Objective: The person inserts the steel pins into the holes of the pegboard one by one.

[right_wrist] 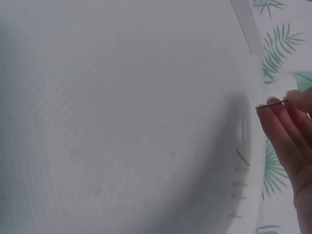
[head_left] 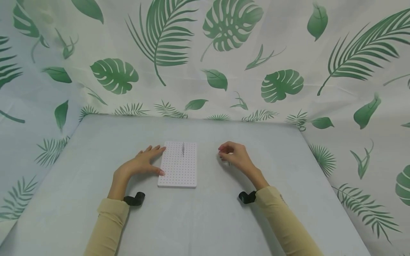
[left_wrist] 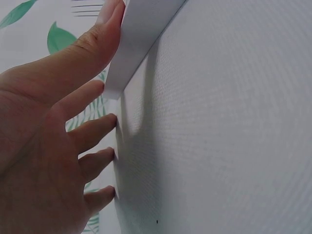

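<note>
Left hand (head_left: 139,165): grip relaxed; we touch the board's (head_left: 179,174) edge, probably steadying it;
Right hand (head_left: 235,154): we pinch a pin (right_wrist: 273,104);
Board: on our desk (head_left: 205,220), between hands; upright pins (head_left: 183,150) toward its far edge;
Loose pins (right_wrist: 243,158): near the right hand, likely for reach.

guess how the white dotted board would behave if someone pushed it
The board looks stiff, given its straight edges. It probably wouldn't roll or tip, lying flat on the table. The left hand touching its edge may limit sliding.

White dotted board (head_left: 178,170), lying flat, slim dark pin (right_wrist: 273,104), held aloft
</note>
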`<state>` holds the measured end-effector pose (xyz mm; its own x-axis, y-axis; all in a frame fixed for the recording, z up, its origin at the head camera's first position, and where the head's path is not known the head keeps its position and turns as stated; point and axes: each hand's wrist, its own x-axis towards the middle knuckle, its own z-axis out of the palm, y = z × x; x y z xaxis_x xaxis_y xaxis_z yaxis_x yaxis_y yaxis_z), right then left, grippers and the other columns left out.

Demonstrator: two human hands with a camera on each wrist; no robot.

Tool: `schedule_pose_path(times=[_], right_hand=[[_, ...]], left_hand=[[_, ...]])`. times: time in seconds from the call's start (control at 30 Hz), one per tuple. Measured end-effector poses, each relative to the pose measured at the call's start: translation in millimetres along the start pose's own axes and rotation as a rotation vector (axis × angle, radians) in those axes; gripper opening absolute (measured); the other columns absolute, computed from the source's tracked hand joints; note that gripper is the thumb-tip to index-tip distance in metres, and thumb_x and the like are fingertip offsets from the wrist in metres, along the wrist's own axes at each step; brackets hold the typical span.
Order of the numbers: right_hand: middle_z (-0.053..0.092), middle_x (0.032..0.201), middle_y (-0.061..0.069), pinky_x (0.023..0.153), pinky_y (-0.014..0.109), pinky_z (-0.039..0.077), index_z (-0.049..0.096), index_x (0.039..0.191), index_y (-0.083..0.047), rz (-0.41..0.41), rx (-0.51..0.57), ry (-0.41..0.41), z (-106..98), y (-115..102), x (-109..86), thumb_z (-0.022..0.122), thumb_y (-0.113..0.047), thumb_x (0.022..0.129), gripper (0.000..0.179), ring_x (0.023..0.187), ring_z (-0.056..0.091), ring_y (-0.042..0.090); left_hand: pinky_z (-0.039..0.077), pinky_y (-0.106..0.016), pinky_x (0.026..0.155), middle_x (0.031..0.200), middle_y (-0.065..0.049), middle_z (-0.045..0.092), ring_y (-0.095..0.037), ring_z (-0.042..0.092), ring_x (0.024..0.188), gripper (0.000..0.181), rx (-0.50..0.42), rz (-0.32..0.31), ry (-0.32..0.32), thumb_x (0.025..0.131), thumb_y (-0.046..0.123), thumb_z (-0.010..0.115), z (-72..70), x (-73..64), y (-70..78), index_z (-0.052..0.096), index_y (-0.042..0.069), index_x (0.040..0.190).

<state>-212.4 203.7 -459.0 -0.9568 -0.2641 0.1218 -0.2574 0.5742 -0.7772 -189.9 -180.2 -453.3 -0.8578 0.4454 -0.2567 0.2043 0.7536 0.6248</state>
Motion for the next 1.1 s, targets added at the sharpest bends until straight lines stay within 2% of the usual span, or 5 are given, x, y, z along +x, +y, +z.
schedule_pose_path(times=[0.4,0.63,0.9,1.1], right_hand=[[0.077,0.096,0.014,0.070,0.025,0.063,0.072,0.105,0.001,-0.018,0.059,-0.028,11,-9,6.1,0.074,-0.001,0.091,0.014,0.087,0.076,0.026],[0.077,0.096,0.012,0.072,0.027,0.064,0.071,0.106,0.000,-0.004,0.062,-0.049,17,-16,11.0,0.074,-0.002,0.091,0.015,0.087,0.076,0.023],[0.076,0.097,0.016,0.071,0.029,0.065,0.071,0.115,0.006,-0.017,0.099,-0.061,27,-25,17.9,0.073,0.000,0.091,0.025,0.087,0.077,0.027],[0.077,0.098,0.017,0.072,0.028,0.064,0.073,0.109,0.007,-0.027,0.121,-0.077,36,-32,23.1,0.074,0.000,0.091,0.020,0.087,0.077,0.027]], left_hand=[[0.001,-0.071,0.124,0.169,-0.026,0.017,-0.053,0.004,0.156,0.101,-0.010,-0.008,-0.004,0.083,0.037,0.084,1.1,0.4,-1.1,0.029,0.007,0.162],[0.001,-0.071,0.123,0.169,-0.026,0.018,-0.053,0.005,0.156,0.100,-0.005,-0.012,-0.003,0.083,0.036,0.084,0.9,0.9,-2.4,0.029,0.007,0.162],[0.001,-0.070,0.124,0.169,-0.025,0.017,-0.052,0.004,0.156,0.100,-0.018,-0.009,-0.008,0.084,0.037,0.084,1.0,0.7,-4.3,0.029,0.008,0.162],[0.000,-0.071,0.124,0.169,-0.025,0.017,-0.052,0.004,0.156,0.101,-0.019,-0.008,-0.003,0.083,0.037,0.085,1.0,2.0,-6.1,0.029,0.008,0.162]])
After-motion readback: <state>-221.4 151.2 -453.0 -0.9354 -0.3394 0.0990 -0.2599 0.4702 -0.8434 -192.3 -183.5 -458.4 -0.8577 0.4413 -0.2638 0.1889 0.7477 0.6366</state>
